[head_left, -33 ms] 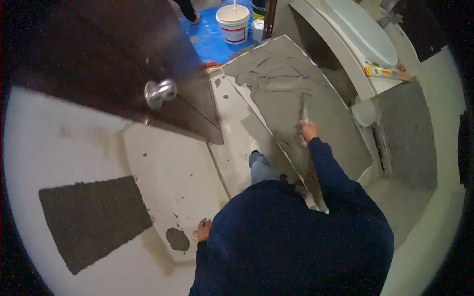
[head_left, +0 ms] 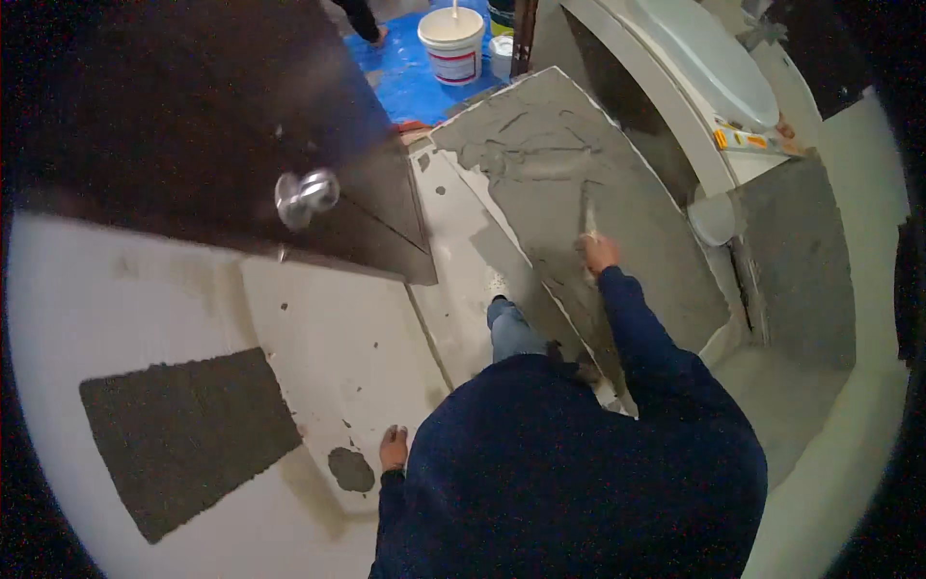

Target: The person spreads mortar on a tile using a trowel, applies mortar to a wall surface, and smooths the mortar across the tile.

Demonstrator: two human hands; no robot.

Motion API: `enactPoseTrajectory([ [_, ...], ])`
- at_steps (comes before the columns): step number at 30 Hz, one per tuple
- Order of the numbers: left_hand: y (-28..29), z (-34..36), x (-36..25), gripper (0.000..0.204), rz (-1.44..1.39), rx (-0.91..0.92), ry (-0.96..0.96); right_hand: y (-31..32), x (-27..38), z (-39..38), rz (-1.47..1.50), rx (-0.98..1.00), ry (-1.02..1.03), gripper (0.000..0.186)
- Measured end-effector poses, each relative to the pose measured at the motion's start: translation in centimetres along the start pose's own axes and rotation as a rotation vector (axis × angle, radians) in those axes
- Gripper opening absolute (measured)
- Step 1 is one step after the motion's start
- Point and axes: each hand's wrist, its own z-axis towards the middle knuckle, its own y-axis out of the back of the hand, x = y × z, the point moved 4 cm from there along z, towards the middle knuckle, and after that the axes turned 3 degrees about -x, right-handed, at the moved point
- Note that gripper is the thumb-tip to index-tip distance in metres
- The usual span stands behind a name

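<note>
My right hand [head_left: 603, 255] is closed around the handle of a trowel [head_left: 589, 207], whose long narrow blade shows nearly edge-on. The blade lies against wet grey mortar [head_left: 656, 251] spread over a wide slab, with ridges and a thick band of mortar toward the far end. Down at the left, my left hand [head_left: 393, 450] is at the white surface, holding nothing, its fingers partly stretched out. Beside it is a dark round splotch of mortar [head_left: 350, 470]. Whether this hand leans on the surface cannot be made out.
A dark door [head_left: 212, 125] with a round metal knob [head_left: 307, 197] stands at the left. Beyond the slab, a white bucket [head_left: 451, 48] sits on blue sheeting [head_left: 410, 92], near another person's hand [head_left: 380, 37]. A toilet [head_left: 719, 68] and a yellow level [head_left: 748, 142] are at right.
My right hand and the trowel have shifted very slightly to the left. The door and its knob appear a little further left and lower. My left hand has barely moved.
</note>
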Motion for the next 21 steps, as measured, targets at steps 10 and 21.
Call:
enactPoseTrajectory([
  [10, 18.6, 12.3, -33.2, 0.072, -0.353, -0.522, -0.241, -11.0, 11.3, 13.8, 0.169, 0.292, -0.166, 0.034],
  [21, 20.4, 16.9, -36.7, 0.037, -0.417, -0.746, 0.033, -2.6, -4.1, 24.4, -0.368, 0.325, -0.296, 0.031],
])
